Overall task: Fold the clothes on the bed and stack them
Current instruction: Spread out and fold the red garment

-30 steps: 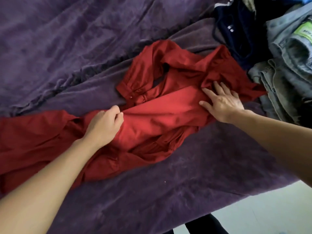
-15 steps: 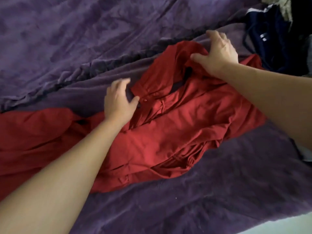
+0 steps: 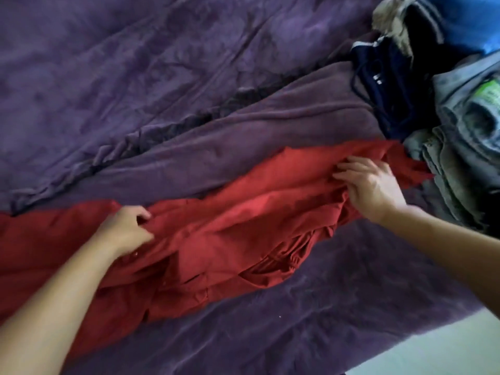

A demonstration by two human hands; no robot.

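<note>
A red buttoned garment [image 3: 243, 220] lies stretched in a long band across the purple bed cover [image 3: 162, 77], from the left edge to the clothes pile at the right. My left hand [image 3: 125, 230] grips a fold of the red cloth at the left part, fingers curled into it. My right hand [image 3: 370, 185] lies on the right end of the garment with its fingers bent, pinching the cloth near the upper edge. The sleeve that stuck up earlier now lies folded down onto the body of the garment.
A pile of unfolded clothes sits at the right: dark navy garment [image 3: 392, 90], grey-blue jeans [image 3: 465, 136], a blue piece [image 3: 470, 20] and a beige one [image 3: 392, 25]. The bed's edge and pale floor [image 3: 433, 347] show at bottom right.
Both hands took hold of the raised sleeve part and brought it down toward me onto the garment. The red cloth now forms a narrower, longer band.
</note>
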